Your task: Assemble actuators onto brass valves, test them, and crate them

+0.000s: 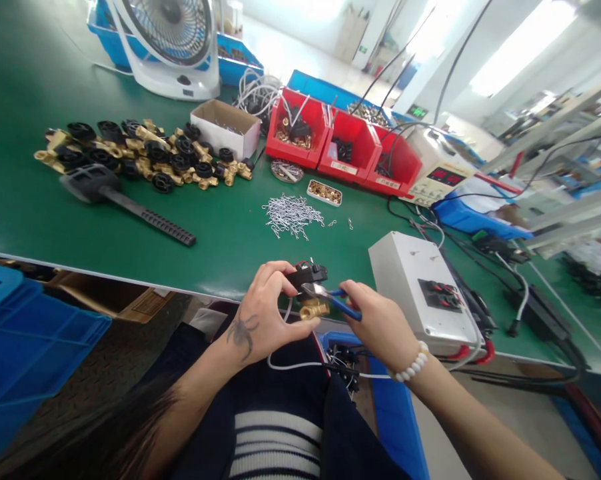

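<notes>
Head view: just left of the white box (420, 287), the left hand (260, 313) grips the brass valve (313, 309) while the right hand (380, 320), closed around blue pliers (330, 297), nips it, seemingly mid-fastening and needing a steady squeeze.

Black-capped brass valve (314, 309) (white wire (290, 365) trailing) stands upright, blue-handled pliers (333, 298) pinching its middle.

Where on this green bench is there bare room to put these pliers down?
Bare mat between the black tool and the near edge, and between the clip pile and the white box. Crowded: valve pile, red bins, cables right of the box.
</notes>
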`<action>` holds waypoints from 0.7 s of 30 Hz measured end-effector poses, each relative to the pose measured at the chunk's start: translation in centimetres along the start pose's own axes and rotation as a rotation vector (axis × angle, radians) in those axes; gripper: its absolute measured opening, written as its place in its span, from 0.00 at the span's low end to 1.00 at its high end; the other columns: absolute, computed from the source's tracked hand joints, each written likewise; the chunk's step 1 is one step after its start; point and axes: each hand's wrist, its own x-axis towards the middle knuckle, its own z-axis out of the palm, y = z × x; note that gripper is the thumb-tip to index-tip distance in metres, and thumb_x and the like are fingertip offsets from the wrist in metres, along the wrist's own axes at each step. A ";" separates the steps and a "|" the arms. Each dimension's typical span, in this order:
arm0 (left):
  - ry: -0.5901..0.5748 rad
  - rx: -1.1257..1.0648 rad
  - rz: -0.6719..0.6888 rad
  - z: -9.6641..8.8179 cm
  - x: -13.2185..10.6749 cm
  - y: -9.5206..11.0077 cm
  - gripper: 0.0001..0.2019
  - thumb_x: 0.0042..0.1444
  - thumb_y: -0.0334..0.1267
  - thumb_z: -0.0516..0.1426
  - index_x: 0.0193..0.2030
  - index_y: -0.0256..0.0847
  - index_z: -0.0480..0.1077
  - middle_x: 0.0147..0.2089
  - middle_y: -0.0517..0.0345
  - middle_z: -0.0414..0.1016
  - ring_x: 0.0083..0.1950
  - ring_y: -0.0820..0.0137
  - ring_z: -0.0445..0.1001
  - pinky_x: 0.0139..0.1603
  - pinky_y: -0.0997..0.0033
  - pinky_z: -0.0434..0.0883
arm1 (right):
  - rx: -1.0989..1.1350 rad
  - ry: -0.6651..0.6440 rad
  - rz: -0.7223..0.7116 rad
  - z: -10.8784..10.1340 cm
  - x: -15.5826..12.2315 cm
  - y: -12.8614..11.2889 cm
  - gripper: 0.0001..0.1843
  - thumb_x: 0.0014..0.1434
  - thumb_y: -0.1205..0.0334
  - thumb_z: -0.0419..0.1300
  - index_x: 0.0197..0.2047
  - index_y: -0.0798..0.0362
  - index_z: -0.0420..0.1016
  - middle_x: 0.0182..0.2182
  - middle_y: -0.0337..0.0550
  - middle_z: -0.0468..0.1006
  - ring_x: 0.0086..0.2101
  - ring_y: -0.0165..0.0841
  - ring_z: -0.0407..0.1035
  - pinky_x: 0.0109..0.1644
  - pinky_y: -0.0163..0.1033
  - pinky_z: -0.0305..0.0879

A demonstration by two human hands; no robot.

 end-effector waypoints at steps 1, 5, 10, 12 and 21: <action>0.001 0.007 0.001 0.0 0.0 0.1 0.18 0.44 0.35 0.69 0.36 0.40 0.64 0.52 0.45 0.70 0.55 0.57 0.71 0.52 0.51 0.74 | 0.043 -0.030 0.033 0.5 -0.1 0.0 0.14 0.56 0.73 0.52 0.42 0.53 0.74 0.31 0.44 0.77 0.29 0.35 0.72 0.30 0.36 0.61; 0.039 0.063 0.035 -0.4 0.0 0.6 0.16 0.47 0.36 0.68 0.38 0.39 0.66 0.51 0.45 0.71 0.55 0.58 0.71 0.55 0.50 0.73 | 0.117 0.016 0.281 2.6 0.0 0.6 0.18 0.64 0.56 0.57 0.54 0.56 0.73 0.37 0.51 0.78 0.34 0.42 0.74 0.36 0.44 0.70; 0.069 0.163 0.149 -1.2 0.0 2.0 0.18 0.50 0.37 0.68 0.43 0.36 0.67 0.53 0.42 0.72 0.57 0.58 0.70 0.58 0.54 0.72 | 0.126 0.106 0.217 3.9 0.0 1.1 0.32 0.60 0.44 0.63 0.58 0.60 0.74 0.56 0.68 0.71 0.57 0.60 0.66 0.59 0.65 0.64; 0.057 0.186 0.202 -1.4 0.0 2.7 0.19 0.51 0.38 0.67 0.46 0.35 0.67 0.53 0.41 0.72 0.58 0.59 0.70 0.60 0.55 0.72 | 0.440 0.172 0.170 3.3 -0.5 0.4 0.31 0.64 0.41 0.58 0.61 0.54 0.71 0.59 0.61 0.71 0.59 0.53 0.65 0.63 0.61 0.63; -0.036 0.300 0.402 -1.2 -0.2 5.6 0.13 0.54 0.35 0.65 0.44 0.38 0.68 0.56 0.44 0.72 0.62 0.61 0.68 0.65 0.62 0.68 | 1.726 -0.011 0.368 -0.1 -2.4 -5.0 0.40 0.62 0.50 0.65 0.70 0.47 0.52 0.51 0.49 0.79 0.47 0.37 0.77 0.49 0.41 0.76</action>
